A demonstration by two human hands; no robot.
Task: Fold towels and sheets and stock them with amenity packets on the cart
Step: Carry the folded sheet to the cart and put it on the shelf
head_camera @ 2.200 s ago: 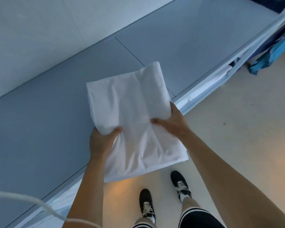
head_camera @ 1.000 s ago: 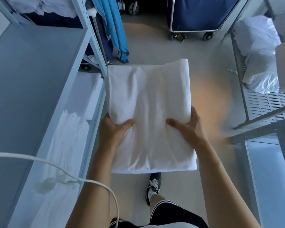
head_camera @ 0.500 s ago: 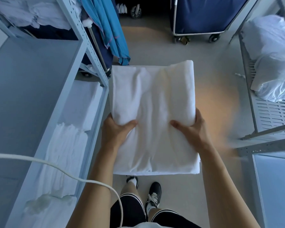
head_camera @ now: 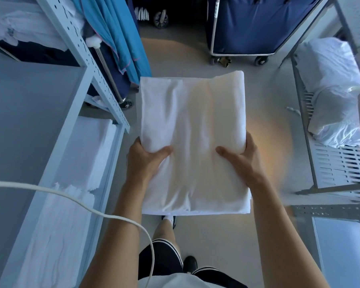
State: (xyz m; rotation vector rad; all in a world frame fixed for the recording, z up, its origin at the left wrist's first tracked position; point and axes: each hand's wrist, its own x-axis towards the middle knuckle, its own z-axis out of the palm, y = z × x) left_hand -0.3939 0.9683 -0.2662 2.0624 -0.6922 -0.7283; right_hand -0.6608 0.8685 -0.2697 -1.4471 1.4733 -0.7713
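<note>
- Standing left of the grip, a pale blue shelving unit has a lower shelf already holding folded white linen, so part of the stocking looks done.
- Beyond the grip, across the floor, sits a navy wheeled cart; whether it is the cart to be stocked cannot be told.
- Right of the grip, a grey slatted rack carries a heap of loose white bedding, which suggests more folding is left.
- Between the two hands, the folded white sheet is carried flat in the air above the floor, resting on no shelf; its folding appears finished, and only its placing remains.
- The left hand grips the sheet's left edge, thumb on top and fingers hidden beneath.
- The right hand grips the right edge in the same manner, thumb pressing the top layer.
- Below and left of the grip, a white cable hangs across the view.
- No amenity packets show anywhere, so that part looks not yet begun, as far as can be judged.
</note>
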